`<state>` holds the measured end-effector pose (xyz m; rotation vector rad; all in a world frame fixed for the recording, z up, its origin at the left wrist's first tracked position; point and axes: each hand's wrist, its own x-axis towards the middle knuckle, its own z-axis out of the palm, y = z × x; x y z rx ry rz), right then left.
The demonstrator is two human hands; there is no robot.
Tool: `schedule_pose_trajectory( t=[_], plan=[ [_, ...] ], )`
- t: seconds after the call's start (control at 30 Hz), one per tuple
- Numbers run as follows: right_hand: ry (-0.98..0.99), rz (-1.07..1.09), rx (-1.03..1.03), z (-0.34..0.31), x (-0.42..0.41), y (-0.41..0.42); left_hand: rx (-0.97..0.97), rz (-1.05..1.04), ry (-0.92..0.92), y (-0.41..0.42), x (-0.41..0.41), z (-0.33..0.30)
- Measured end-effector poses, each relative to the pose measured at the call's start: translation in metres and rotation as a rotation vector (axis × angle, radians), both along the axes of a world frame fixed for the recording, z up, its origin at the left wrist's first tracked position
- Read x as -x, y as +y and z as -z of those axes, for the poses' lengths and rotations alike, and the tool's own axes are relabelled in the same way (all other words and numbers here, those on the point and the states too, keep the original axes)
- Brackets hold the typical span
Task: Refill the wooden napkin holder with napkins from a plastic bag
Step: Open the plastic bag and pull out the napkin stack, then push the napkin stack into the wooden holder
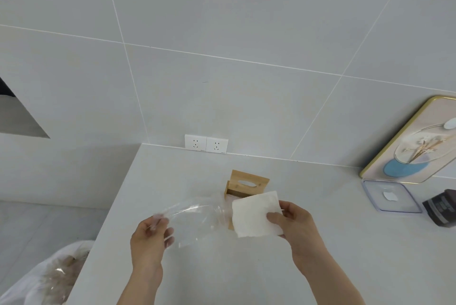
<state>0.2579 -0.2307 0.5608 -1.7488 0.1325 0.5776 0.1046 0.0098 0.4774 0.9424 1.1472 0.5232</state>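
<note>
A wooden napkin holder (pixel 247 184) with an oval slot in its raised lid stands on the grey counter (pixel 246 267), just beyond my hands. My right hand (pixel 293 220) pinches a white stack of napkins (pixel 254 214) by its right edge, held above the counter in front of the holder. My left hand (pixel 150 238) grips the left end of a clear plastic bag (pixel 195 218). The bag stretches toward the napkins and looks empty and crumpled. The holder's lower part is hidden behind the napkins.
A clear plastic box (pixel 392 197) and a dark jar (pixel 441 207) sit at the right. A gold-framed picture (pixel 414 141) leans on the tiled wall. Two wall sockets (pixel 206 143) sit behind the holder. A white bag of rubbish (pixel 49 277) lies below the counter's left edge.
</note>
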Motion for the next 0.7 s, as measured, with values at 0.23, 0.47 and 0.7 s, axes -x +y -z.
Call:
schedule_pose_trajectory(
  t=[0.23,0.47,0.7],
  plan=[
    [0.086,0.030,-0.044,0.006,0.019,0.010,0.131,0.036,0.128,0.006,0.017,0.042],
    [0.135,0.038,-0.028,0.019,0.037,0.022,-0.043,0.286,0.477,0.012,0.028,0.059],
    [0.168,0.049,-0.012,0.027,0.049,0.039,-0.583,0.297,0.687,0.014,0.022,0.032]
  ],
)
